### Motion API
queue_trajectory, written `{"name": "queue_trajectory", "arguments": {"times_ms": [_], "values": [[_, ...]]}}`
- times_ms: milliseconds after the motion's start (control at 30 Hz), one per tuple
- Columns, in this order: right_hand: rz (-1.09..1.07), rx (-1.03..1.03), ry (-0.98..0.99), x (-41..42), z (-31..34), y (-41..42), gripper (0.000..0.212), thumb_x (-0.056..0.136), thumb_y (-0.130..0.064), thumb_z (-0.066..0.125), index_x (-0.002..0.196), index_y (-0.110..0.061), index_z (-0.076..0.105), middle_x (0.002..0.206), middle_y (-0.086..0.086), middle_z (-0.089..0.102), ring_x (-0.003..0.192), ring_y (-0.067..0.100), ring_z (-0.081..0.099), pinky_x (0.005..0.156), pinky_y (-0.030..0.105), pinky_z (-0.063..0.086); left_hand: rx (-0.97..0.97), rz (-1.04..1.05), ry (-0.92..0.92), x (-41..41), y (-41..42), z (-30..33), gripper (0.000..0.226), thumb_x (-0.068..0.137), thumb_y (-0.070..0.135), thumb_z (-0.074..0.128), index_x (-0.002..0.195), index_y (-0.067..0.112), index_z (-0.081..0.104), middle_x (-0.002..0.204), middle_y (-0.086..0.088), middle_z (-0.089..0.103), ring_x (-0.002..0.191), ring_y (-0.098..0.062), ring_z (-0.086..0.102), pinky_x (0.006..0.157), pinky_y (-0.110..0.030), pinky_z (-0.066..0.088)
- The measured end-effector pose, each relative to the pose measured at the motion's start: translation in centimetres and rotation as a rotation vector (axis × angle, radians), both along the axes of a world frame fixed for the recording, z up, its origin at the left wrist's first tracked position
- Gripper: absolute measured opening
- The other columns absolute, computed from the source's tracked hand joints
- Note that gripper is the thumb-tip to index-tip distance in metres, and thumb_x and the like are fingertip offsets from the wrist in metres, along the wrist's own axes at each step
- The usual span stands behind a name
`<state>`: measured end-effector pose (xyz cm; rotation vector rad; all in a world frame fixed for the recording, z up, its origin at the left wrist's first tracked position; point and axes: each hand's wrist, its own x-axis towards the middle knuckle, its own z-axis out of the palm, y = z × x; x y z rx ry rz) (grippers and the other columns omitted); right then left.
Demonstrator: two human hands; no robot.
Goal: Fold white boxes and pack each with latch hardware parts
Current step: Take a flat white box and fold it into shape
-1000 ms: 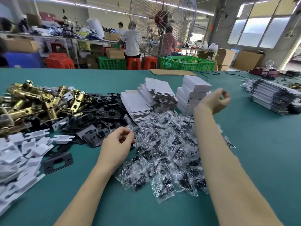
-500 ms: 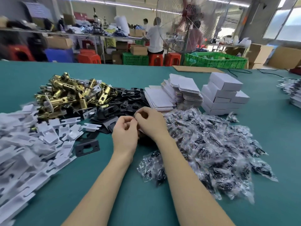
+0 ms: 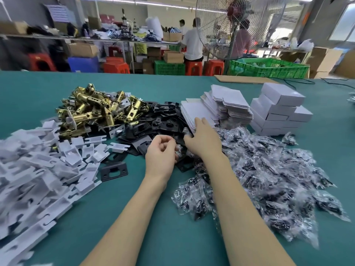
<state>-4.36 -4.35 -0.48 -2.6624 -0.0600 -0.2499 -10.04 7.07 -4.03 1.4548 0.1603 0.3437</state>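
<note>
White card inserts (image 3: 38, 169) lie left of the left hand (image 3: 161, 156), which pinches a small clear bag (image 3: 178, 149). The right hand (image 3: 203, 139), fingers extended, touches the flat box blanks (image 3: 197, 114); folded white boxes (image 3: 278, 112) sit beyond, right.

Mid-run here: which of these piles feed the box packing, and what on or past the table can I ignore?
Job: flat box blanks, folded boxes, brass latches, black plates, screw bags, white inserts.
Ignore: cardboard sheet, fan, green crate, stools.
</note>
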Motion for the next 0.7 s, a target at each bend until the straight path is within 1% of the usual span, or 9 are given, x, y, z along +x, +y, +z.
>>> {"name": "queue_trajectory", "arguments": {"times_ms": [100, 200, 267, 400, 500, 533, 600, 667, 700], "values": [[-0.073, 0.075, -0.086, -0.2, -0.4, -0.1, 0.044, 0.1, -0.033, 0.056, 0.143, -0.023, 0.053, 0.144, 0.001, 0.056, 0.127, 0.029, 0.056, 0.089, 0.038, 0.048, -0.001, -0.004, 0.005, -0.1, 0.0, 0.0, 0.014, 0.101, 0.008, 0.055, 0.09, 0.014, 0.061, 0.069, 0.003, 0.063, 0.05, -0.003, 0.053, 0.05, -0.015, 0.045], [-0.142, 0.16, -0.189, -0.6, -0.7, 0.1, 0.036, 0.099, -0.036, 0.06, 0.135, -0.034, 0.064, 0.13, -0.007, 0.068, 0.118, 0.022, 0.063, 0.08, 0.032, 0.047, 0.002, -0.004, 0.005, 0.0, 0.0, -0.1, 0.014, 0.101, 0.009, 0.056, 0.09, 0.015, 0.061, 0.07, 0.003, 0.063, 0.051, -0.002, 0.053, 0.051, -0.015, 0.046], [-0.175, 0.216, -0.237, -0.7, -0.7, 0.3, 0.03, 0.099, -0.033, 0.059, 0.125, -0.035, 0.071, 0.122, -0.009, 0.072, 0.111, 0.02, 0.066, 0.077, 0.029, 0.047, 0.004, -0.008, 0.004, 0.0, 0.0, -0.1, 0.013, 0.101, 0.01, 0.056, 0.091, 0.015, 0.061, 0.066, 0.007, 0.063, 0.05, -0.002, 0.054, 0.051, -0.015, 0.046], [-0.17, 0.319, -0.307, -1.1, 0.1, 0.6, 0.024, 0.097, -0.035, 0.059, 0.11, -0.035, 0.079, 0.102, -0.011, 0.077, 0.098, 0.015, 0.07, 0.076, 0.029, 0.056, 0.039, -0.021, 0.016, 0.2, 0.2, -0.2, 0.012, 0.102, 0.012, 0.056, 0.092, 0.015, 0.062, 0.06, 0.014, 0.064, 0.052, -0.002, 0.054, 0.051, -0.015, 0.046], [-0.089, 0.415, -0.357, -1.5, 1.8, 0.5, 0.018, 0.094, -0.034, 0.064, 0.099, -0.03, 0.081, 0.095, -0.013, 0.078, 0.094, 0.008, 0.07, 0.082, 0.029, 0.056, 0.008, -0.049, 0.035, 0.1, 0.3, 0.2, 0.013, 0.104, 0.02, 0.056, 0.094, 0.016, 0.063, 0.064, 0.012, 0.065, 0.059, -0.009, 0.057, 0.053, -0.02, 0.048], [-0.035, 0.424, -0.355, -1.5, 2.5, 0.5, 0.016, 0.092, -0.033, 0.066, 0.095, -0.029, 0.081, 0.093, -0.014, 0.077, 0.093, 0.004, 0.07, 0.084, 0.027, 0.056, -0.024, -0.079, 0.048, 0.1, 0.4, 0.5, 0.017, 0.105, 0.027, 0.056, 0.097, 0.016, 0.064, 0.07, 0.01, 0.068, 0.062, -0.012, 0.059, 0.054, -0.022, 0.05], [0.13, 0.413, -0.31, -1.6, 4.2, 0.3, 0.012, 0.09, -0.032, 0.071, 0.09, -0.027, 0.082, 0.086, -0.016, 0.077, 0.087, -0.003, 0.07, 0.085, 0.025, 0.056, -0.113, -0.172, 0.093, 0.0, 0.7, 1.2, 0.035, 0.105, 0.047, 0.05, 0.11, 0.015, 0.064, 0.092, 0.0, 0.075, 0.071, -0.017, 0.068, 0.057, -0.025, 0.054], [0.335, 0.394, -0.191, -2.2, 5.7, 0.1, 0.009, 0.088, -0.031, 0.075, 0.088, -0.026, 0.083, 0.081, -0.015, 0.077, 0.08, -0.006, 0.07, 0.078, 0.021, 0.056, -0.265, -0.292, 0.127, -0.1, 1.3, 1.8, 0.059, 0.101, 0.065, 0.041, 0.127, 0.017, 0.06, 0.115, -0.006, 0.076, 0.092, -0.022, 0.075, 0.071, -0.03, 0.06], [0.433, 0.389, -0.118, -2.5, 6.4, 0.0, 0.007, 0.088, -0.03, 0.077, 0.088, -0.026, 0.084, 0.079, -0.015, 0.077, 0.078, -0.006, 0.07, 0.073, 0.018, 0.054, -0.36, -0.344, 0.123, -0.2, 1.7, 2.1, 0.069, 0.097, 0.073, 0.038, 0.133, 0.018, 0.06, 0.122, -0.008, 0.074, 0.103, -0.026, 0.074, 0.079, -0.034, 0.061]]}}
